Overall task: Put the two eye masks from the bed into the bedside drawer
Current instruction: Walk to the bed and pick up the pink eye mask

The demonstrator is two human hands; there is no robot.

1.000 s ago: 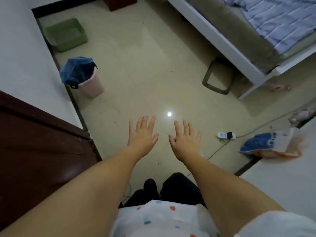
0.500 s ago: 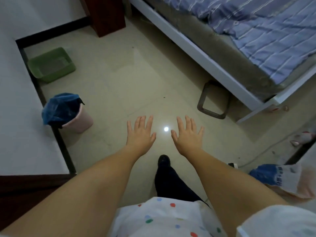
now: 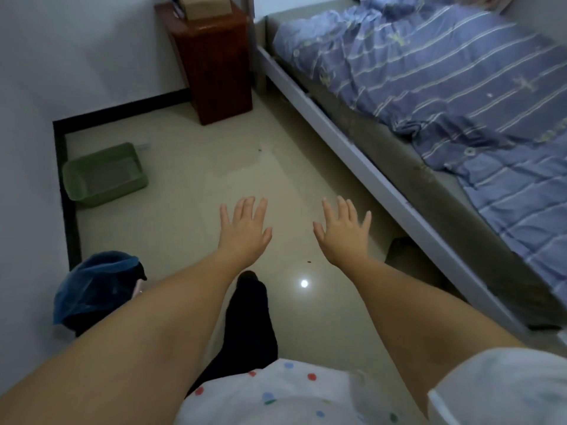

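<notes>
My left hand (image 3: 245, 230) and my right hand (image 3: 343, 233) are stretched out over the floor, palms down, fingers spread, holding nothing. A bed (image 3: 352, 142) with a white frame and a blue striped quilt (image 3: 445, 75) runs along the right. At the bed's head, against the far wall, stands a reddish-brown bedside cabinet (image 3: 214, 62) with a cardboard box (image 3: 204, 6) on top. I see no eye mask on the visible part of the bed. No drawer front shows from this angle.
A green plastic tray (image 3: 104, 176) lies on the floor by the left wall. A bin with a blue liner (image 3: 95, 286) stands near my left arm. My dark-trousered leg (image 3: 248, 320) steps forward on the pale tile floor (image 3: 196, 216) between wall and bed.
The view has swung up and toward the bed's head, bringing the bedside cabinet into sight. My hands stay spread and have drawn a little farther apart. The blue bag at lower right is out of view.
</notes>
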